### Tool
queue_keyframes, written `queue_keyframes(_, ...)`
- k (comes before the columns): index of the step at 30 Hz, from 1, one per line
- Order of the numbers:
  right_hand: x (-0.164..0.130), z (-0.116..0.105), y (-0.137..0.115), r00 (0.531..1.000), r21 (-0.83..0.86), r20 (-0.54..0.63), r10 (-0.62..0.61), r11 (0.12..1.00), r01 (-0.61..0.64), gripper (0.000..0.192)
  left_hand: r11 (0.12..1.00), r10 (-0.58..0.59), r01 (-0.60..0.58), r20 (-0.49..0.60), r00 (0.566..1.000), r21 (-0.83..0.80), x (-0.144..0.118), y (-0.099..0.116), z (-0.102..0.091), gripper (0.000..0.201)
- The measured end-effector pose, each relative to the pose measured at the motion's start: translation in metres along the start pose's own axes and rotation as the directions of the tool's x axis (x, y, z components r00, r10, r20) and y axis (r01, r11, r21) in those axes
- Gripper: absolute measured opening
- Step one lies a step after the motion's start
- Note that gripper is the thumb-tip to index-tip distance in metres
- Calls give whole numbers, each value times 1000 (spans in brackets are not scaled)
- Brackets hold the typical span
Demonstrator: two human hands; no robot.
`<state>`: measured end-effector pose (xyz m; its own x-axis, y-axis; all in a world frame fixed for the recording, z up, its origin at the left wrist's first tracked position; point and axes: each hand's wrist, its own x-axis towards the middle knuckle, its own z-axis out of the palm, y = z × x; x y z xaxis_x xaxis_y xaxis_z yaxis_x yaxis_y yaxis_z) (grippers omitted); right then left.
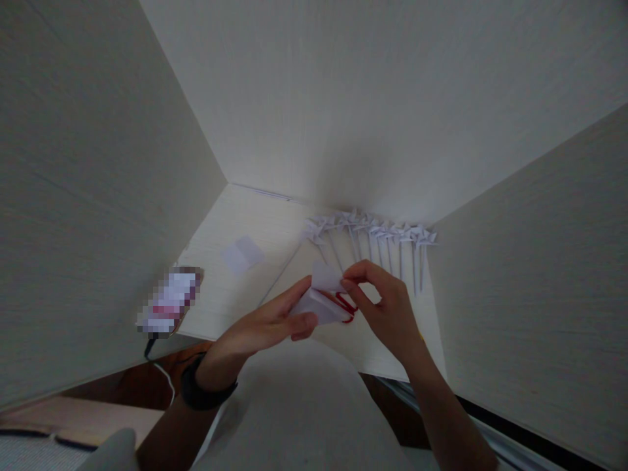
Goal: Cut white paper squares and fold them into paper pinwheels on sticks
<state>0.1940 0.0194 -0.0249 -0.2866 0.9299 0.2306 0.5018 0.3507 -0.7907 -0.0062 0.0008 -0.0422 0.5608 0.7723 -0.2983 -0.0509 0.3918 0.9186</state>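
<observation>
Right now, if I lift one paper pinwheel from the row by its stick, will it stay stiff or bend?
The pinwheels look like thin white paper on slim sticks, so one is probably very light. The head may crush if pinched. The stick looks thin, so it may flex a little.

Dim, grey, low-contrast shot. Soft light from above, a faint shadow on the far wall (343,150). Wide-angle bending stretches the side panels. Mild blur throughout; a pixelated patch (170,301) sits at left.
</observation>
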Motion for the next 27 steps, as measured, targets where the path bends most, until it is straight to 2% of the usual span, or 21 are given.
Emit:
queue_keyframes(4, 2, 1, -1, 973, 181, 14, 232, 956, -231, 13, 997, -61, 63, -33, 998, 44, 5, 3, 4, 54)
queue_keyframes(7, 3, 2, -2, 946, 300, 15, 325, 901, -314, 21, 989, -3, 7, -27, 1000, 147, 7, 7, 7, 60)
queue_keyframes(12, 3, 2, -1, 896, 426, 47, 442, 802, -418, 28, 949, 96, -47, -144, 985, 311, 5, 2, 10, 54)
queue_keyframes(17, 1, 2, 0, 868, 504, 63, 492, 735, -453, 28, 940, 139, -81, -154, 978, 331, 5, -7, 9, 49)
queue_keyframes(22, 2, 1, 1, 860, 566, 77, 504, 688, -454, 30, 874, 196, -97, -164, 967, 475, 4, -3, 8, 54)
queue_keyframes(27, 1, 1, 2, 879, 564, 47, 475, 714, -416, 30, 853, 205, -114, -125, 971, 510, 2, 4, 9, 45)
